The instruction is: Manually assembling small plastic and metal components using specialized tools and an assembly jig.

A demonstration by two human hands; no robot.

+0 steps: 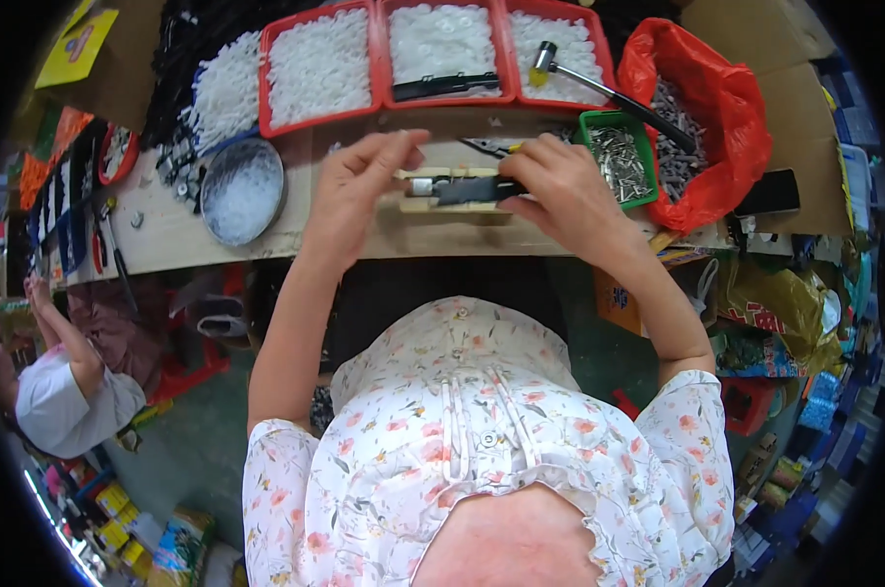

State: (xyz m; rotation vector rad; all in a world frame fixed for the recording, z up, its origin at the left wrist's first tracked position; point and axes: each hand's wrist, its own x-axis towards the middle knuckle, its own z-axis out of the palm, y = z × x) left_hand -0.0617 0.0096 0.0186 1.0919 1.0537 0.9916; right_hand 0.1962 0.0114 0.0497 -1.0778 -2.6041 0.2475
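Note:
A long black plastic part [467,190] with a white cylinder [422,187] at its left end lies across a pale block [452,206] near the table's front edge. My right hand [560,191] closes its thumb and fingers around the right end of the black part. Just past the left end is my left hand [350,191], slightly blurred, its fingers stretched out and nothing visible in them. Behind the block lies a pair of pliers [491,148] with yellow on its handles, partly hidden by my right hand.
Red trays [376,59] of white plastic pieces line the back, with a hammer [599,86] across the right one. A green tray [648,176] of metal pins and a red bag [746,137] of grey pieces stand right. A round metal dish [278,196] stands left; another person [71,391] sits beyond.

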